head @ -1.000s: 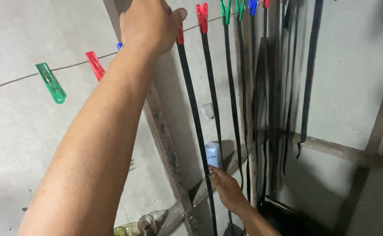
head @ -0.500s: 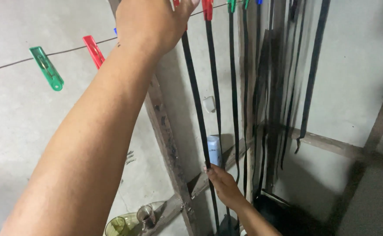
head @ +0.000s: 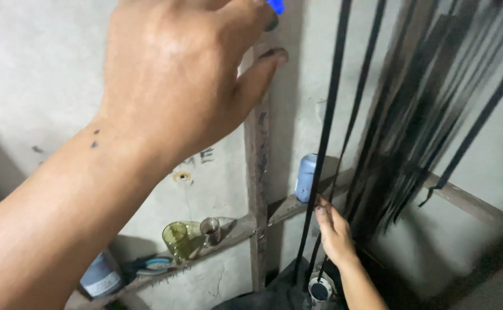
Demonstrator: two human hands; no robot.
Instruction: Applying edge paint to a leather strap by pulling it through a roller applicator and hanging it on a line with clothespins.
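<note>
Black straps [head: 327, 132] hang upright; right hand [head: 334, 232] holds one low, loosely, left hand [head: 177, 80] open near their tops.

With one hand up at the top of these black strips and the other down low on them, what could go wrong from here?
1. The right hand touches a black strip right beside the blue container on the wooden ledge; a tug could knock it off.
2. The green glass and small metal cup stand near the ledge's edge; a swinging strip or jolt might topple them.
3. The left hand reaches up by a blue clip, mostly out of view; a hard downward pull could loosen it.
</note>
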